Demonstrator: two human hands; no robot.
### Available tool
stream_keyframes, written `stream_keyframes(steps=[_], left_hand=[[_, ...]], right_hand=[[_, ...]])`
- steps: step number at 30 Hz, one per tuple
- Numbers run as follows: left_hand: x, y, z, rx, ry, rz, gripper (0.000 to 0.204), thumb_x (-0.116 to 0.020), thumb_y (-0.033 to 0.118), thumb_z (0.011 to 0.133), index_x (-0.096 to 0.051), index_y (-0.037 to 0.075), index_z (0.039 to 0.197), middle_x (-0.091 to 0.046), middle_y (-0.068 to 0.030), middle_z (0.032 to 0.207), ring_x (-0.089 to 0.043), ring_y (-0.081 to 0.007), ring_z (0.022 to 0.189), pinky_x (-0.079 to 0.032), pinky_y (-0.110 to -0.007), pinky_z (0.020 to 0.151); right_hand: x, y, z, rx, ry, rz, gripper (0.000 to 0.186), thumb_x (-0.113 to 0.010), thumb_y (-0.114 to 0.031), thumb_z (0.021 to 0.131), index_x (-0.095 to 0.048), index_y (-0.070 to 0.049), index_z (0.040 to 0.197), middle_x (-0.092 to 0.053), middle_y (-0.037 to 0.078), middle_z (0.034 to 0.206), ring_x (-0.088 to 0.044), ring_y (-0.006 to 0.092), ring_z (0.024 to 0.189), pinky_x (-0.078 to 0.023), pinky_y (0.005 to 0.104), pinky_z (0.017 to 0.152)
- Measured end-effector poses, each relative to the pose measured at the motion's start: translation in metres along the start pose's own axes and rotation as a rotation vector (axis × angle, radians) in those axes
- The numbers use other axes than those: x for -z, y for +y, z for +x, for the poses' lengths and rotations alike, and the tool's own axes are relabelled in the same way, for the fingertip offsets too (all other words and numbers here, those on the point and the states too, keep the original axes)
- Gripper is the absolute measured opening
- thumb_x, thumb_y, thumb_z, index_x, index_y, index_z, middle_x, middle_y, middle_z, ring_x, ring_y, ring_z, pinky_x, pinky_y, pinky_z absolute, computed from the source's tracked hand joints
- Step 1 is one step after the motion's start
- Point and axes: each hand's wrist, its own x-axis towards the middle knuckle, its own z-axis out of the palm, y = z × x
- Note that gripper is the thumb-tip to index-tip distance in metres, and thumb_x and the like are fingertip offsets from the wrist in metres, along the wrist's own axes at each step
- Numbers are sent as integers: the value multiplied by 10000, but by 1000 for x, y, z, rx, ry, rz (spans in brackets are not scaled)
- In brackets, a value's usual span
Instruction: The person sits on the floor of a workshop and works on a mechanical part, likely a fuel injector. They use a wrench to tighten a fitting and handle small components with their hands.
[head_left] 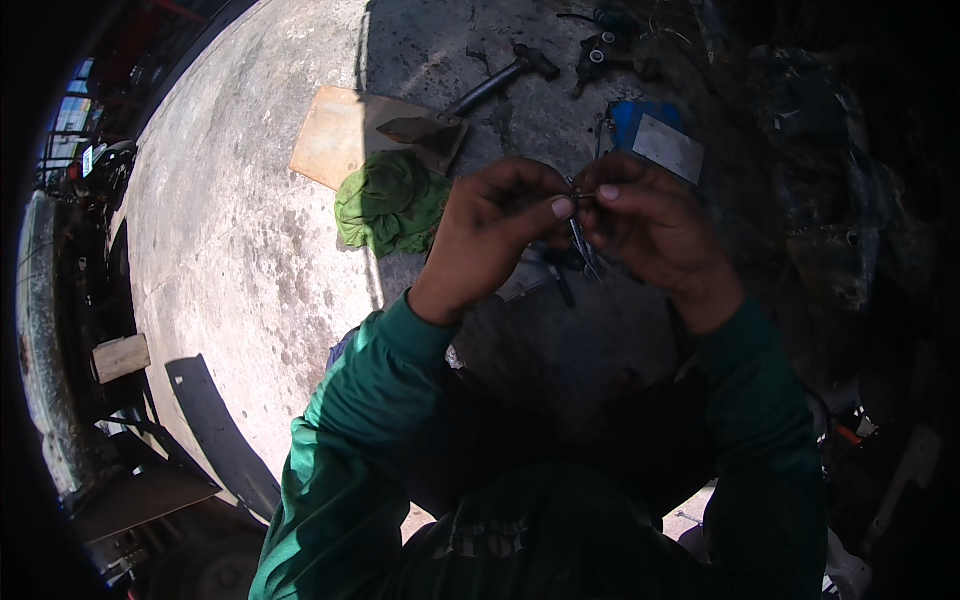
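My left hand and my right hand meet in front of me, both with fingers pinched round a slim metal tool that points down toward me. Any small piece between the fingertips is too small to name. Behind my left hand lies a crumpled green rag. Beyond my right hand is a blue object with a grey plate on it. Below the hands, more dark tools lie partly hidden.
A tan board lies on the concrete floor, near a hammer and a dark metal part. A wooden block sits by machinery on the left. Dark metal parts in shade line the right.
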Motion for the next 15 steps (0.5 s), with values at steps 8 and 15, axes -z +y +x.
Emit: stream_keyframes(steps=[8,15], left_hand=[[-2,11,-1,-95,75,320,139,-719,32,915,-692,-31,1036,-704,-88,956,-697,-144,846,-565,-262,738],[7,8,3,-297,33,563,154,-760,73,891,-735,-30,1003,-738,-115,899,-704,-141,782,-551,-277,693]], right_hand=[[-2,10,3,78,87,-6,134,-618,-72,967,-636,5,1075,-696,80,888,-678,139,754,-555,263,649],[-14,0,0,154,195,-227,124,-649,-69,961,-634,-13,1071,-681,70,876,-663,130,741,-543,260,624]])
